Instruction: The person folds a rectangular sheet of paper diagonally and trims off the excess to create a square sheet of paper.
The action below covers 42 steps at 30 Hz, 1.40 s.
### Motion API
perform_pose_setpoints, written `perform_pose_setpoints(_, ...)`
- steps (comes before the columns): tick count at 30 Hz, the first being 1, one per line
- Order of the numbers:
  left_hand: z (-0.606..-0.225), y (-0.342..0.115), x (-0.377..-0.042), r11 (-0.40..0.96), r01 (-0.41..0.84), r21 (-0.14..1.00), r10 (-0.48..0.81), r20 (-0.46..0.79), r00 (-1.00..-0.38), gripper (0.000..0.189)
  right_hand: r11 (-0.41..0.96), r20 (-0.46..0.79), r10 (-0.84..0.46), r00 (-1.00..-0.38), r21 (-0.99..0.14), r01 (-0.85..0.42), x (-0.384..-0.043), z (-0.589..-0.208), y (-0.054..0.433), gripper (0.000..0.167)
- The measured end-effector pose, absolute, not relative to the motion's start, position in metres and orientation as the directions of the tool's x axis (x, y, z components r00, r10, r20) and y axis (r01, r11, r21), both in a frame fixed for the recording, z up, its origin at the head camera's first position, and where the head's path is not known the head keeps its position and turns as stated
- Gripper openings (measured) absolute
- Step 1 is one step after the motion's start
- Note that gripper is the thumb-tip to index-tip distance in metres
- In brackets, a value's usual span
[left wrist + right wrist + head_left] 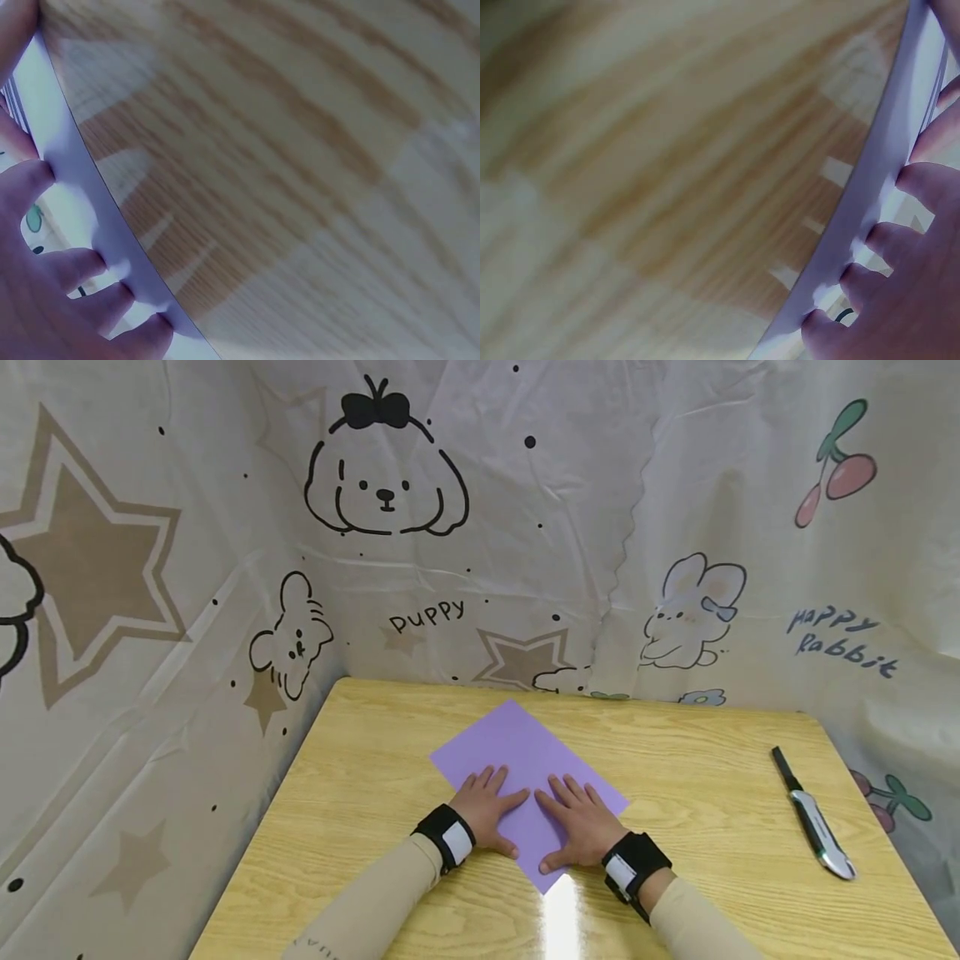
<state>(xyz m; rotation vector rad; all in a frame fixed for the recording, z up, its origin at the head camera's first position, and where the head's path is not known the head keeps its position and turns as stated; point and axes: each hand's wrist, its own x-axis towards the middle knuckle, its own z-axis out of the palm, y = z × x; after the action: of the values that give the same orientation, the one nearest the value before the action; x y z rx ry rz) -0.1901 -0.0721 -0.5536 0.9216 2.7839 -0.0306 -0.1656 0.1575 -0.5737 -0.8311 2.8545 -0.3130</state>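
Observation:
A sheet of purple paper [517,743] lies flat on the wooden table, turned so that one corner points toward me. My left hand [486,810] rests on its left side with fingers spread, and my right hand [583,827] presses on the right side the same way. The two thumbs and index fingers come close together over the middle of the sheet. In the left wrist view, the left fingertips [154,334] touch the paper [112,217]. The right wrist view has the right fingertips [821,326] on the paper [840,232] too.
A utility knife [816,822] with a black and silver handle lies at the right of the wooden table [360,760]. Behind and to the left hangs a pale printed curtain [480,560] with cartoon animals and stars.

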Motion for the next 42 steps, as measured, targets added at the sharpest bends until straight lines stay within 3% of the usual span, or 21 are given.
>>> perform_pose_setpoints(16, -0.554, -0.074, -0.189, 0.802, 0.595, 0.046, 0.594, -0.173, -0.786, 0.087, 0.792, -0.034, -0.564, -0.825, -0.305, -0.529, -0.167, -0.571, 0.161, 0.105)
perform_pose_setpoints(27, -0.551, -0.079, -0.197, 0.783, 0.616, 0.089, 0.622, -0.140, -0.771, 0.078, 0.786, 0.021, -0.546, -0.837, -0.331, -0.522, -0.175, -0.558, 0.159, 0.081)
perform_pose_setpoints(34, -0.547, -0.087, -0.202, 0.758, 0.622, 0.197, 0.641, -0.050, -0.766, 0.041, 0.808, 0.006, -0.515, -0.857, -0.331, -0.487, -0.178, -0.553, 0.159, 0.069)
perform_pose_setpoints(42, -0.546, -0.093, -0.204, 0.755, 0.606, 0.252, 0.634, -0.041, -0.772, 0.033, 0.823, -0.035, -0.486, -0.873, -0.354, -0.444, -0.177, -0.552, 0.158, 0.072)
